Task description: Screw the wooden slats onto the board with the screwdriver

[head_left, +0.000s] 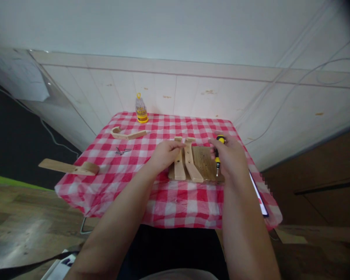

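My right hand [229, 157] is closed round a yellow and black screwdriver [218, 149], its tip pointing down at a wooden board [205, 161] lying on the red and white checked tablecloth [163, 194]. My left hand [163, 155] rests on the left one of two curved wooden slats [189, 161] lying on that board, fingers pinched at the slat's upper end.
A curved wooden piece [125, 135] and a few dark screws [121, 151] lie at the left of the table. A long wooden part [71, 167] overhangs the left edge. A yellow bit holder [140, 109] stands at the back. A phone [258, 194] lies at the right edge.
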`<state>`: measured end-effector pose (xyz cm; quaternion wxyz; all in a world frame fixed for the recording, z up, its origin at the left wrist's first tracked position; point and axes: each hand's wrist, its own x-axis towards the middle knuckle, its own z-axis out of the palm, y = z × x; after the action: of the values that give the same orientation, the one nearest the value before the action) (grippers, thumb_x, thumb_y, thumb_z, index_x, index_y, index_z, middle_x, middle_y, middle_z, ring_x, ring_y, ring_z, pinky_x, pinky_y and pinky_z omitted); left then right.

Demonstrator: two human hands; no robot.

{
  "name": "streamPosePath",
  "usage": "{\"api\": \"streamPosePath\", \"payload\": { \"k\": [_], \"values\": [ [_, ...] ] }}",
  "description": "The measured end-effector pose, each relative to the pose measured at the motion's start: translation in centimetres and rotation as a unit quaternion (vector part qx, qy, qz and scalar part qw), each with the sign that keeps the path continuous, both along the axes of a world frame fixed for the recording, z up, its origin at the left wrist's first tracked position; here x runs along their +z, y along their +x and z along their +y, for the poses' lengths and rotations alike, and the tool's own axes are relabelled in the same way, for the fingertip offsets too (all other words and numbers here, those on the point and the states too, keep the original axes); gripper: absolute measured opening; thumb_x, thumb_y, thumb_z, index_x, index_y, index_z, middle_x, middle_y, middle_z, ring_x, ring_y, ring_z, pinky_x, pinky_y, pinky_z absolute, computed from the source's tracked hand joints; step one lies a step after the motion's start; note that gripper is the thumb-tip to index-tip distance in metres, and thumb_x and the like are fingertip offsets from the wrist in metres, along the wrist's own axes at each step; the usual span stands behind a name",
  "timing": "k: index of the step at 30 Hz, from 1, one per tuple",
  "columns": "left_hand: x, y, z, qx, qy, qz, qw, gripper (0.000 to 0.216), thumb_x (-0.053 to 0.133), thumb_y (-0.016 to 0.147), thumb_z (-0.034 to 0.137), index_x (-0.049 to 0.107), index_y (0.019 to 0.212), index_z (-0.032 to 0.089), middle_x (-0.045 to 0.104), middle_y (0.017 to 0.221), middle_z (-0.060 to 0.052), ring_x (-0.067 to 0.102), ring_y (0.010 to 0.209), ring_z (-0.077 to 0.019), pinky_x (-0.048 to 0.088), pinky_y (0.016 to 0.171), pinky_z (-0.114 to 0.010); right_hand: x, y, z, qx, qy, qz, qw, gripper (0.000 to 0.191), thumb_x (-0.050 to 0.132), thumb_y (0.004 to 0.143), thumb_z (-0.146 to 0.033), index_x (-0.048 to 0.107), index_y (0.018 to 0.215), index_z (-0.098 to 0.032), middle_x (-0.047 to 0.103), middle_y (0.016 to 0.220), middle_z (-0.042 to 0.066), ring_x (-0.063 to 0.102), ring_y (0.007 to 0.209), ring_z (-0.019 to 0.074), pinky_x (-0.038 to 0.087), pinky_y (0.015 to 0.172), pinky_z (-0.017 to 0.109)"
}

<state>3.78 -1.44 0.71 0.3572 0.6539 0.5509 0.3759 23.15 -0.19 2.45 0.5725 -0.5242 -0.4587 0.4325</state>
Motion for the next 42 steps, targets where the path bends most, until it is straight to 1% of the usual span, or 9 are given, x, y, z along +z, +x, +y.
{"api": "streamPosePath", "payload": {
  "k": [6, 11, 16, 18, 20, 24, 30, 35, 42],
  "values": [
    [1.1, 0.2, -0.7, 0.023, 0.018, -0.120, 0.992, 0.031, 0.050, 0.086, 0.014, 0.076, 0.104, 0.014, 0.076, 0.103, -0.006, 0.068, 0.090, -0.0138, 0.053, 0.080, -0.023, 0.1, -1.0, 0.0, 0.009, 0.009, 0.099, 0.995, 0.038, 0.069, 0.066, -0.026, 0.065, 0.103, -0.021, 0.060, 0.065, -0.008, 0.052, 0.045, 0.0070, 0.040, 0.040, 0.019],
    [2.1, -1.6, -1.4, -0.018, 0.024, -0.120, 0.992, 0.025, 0.054, 0.085, 0.013, 0.076, 0.097, 0.012, 0.076, 0.095, -0.006, 0.066, 0.083, -0.0121, 0.051, 0.076, -0.022, 0.1, -1.4, 0.0, -0.014, 0.046, 0.149, 0.988, 0.035, 0.068, 0.070, -0.029, 0.065, 0.103, -0.021, 0.064, 0.077, -0.006, 0.059, 0.054, 0.0077, 0.047, 0.049, 0.021],
    [3.2, -3.0, -2.3, -0.077, -0.032, -0.146, 0.986, 0.028, 0.055, 0.084, 0.015, 0.074, 0.105, 0.012, 0.062, 0.063, 0.002, 0.045, 0.050, -0.0044, 0.036, 0.052, -0.017, -0.8, -1.0, 0.6, -0.050, 0.097, 0.094, 0.990, 0.038, 0.071, 0.073, -0.034, 0.063, 0.109, -0.023, 0.069, 0.097, -0.001, 0.069, 0.079, 0.0123, 0.055, 0.078, 0.032],
    [3.3, -3.2, -2.5, -0.055, -0.026, -0.140, 0.988, 0.032, 0.054, 0.085, 0.015, 0.073, 0.110, 0.014, 0.059, 0.061, 0.004, 0.042, 0.049, -0.0044, 0.034, 0.051, -0.018, -1.1, -0.9, 0.7, -0.069, 0.139, 0.064, 0.986, 0.038, 0.072, 0.073, -0.037, 0.064, 0.107, -0.023, 0.070, 0.103, 0.002, 0.069, 0.089, 0.0143, 0.053, 0.093, 0.040],
    [3.3, -3.6, -2.8, -0.032, -0.018, -0.110, 0.993, 0.028, 0.054, 0.084, 0.016, 0.075, 0.102, 0.012, 0.062, 0.066, 0.002, 0.046, 0.054, -0.0055, 0.037, 0.056, -0.019, -1.3, -1.0, 0.5, -0.071, 0.161, 0.041, 0.983, 0.039, 0.072, 0.074, -0.039, 0.065, 0.109, -0.025, 0.071, 0.108, 0.004, 0.069, 0.095, 0.0179, 0.048, 0.101, 0.049],
    [2.8, -4.9, -3.8, -0.016, -0.042, 0.003, 0.999, 0.025, 0.058, 0.086, 0.030, 0.075, 0.083, 0.013, 0.064, 0.069, 0.000, 0.051, 0.062, -0.0092, 0.039, 0.058, -0.021, -0.9, -1.3, -0.5, -0.076, 0.160, 0.052, 0.983, 0.031, 0.073, 0.076, -0.036, 0.069, 0.107, -0.030, 0.071, 0.110, 0.007, 0.070, 0.095, 0.0237, 0.047, 0.102, 0.058],
    [2.4, -6.7, -5.3, 0.060, -0.053, 0.062, 0.995, 0.028, 0.057, 0.087, 0.036, 0.074, 0.091, 0.014, 0.067, 0.073, -0.001, 0.053, 0.061, -0.0101, 0.039, 0.057, -0.022, 0.2, -2.0, -1.9, -0.082, 0.228, 0.050, 0.969, 0.026, 0.073, 0.075, -0.034, 0.071, 0.100, -0.039, 0.071, 0.108, 0.005, 0.068, 0.103, 0.0283, 0.042, 0.107, 0.062],
    [2.9, -7.7, -5.8, 0.093, -0.027, 0.142, 0.985, 0.021, 0.056, 0.085, 0.023, 0.075, 0.086, 0.014, 0.070, 0.074, -0.003, 0.055, 0.063, -0.0119, 0.038, 0.058, -0.023, 0.6, -2.4, -2.3, -0.022, 0.188, 0.068, 0.980, 0.025, 0.077, 0.067, -0.029, 0.072, 0.090, -0.036, 0.072, 0.096, 0.004, 0.066, 0.076, 0.0205, 0.050, 0.091, 0.052],
    [2.8, -8.0, -6.6, 0.102, -0.018, 0.166, 0.981, 0.023, 0.055, 0.086, 0.026, 0.076, 0.085, 0.016, 0.072, 0.075, -0.004, 0.058, 0.065, -0.0136, 0.038, 0.059, -0.025, 1.5, -2.7, -3.7, 0.142, 0.141, 0.099, 0.975, 0.034, 0.084, 0.058, -0.025, 0.064, 0.087, -0.028, 0.073, 0.096, 0.002, 0.069, 0.078, 0.0156, 0.057, 0.077, 0.036]
  ]
}}
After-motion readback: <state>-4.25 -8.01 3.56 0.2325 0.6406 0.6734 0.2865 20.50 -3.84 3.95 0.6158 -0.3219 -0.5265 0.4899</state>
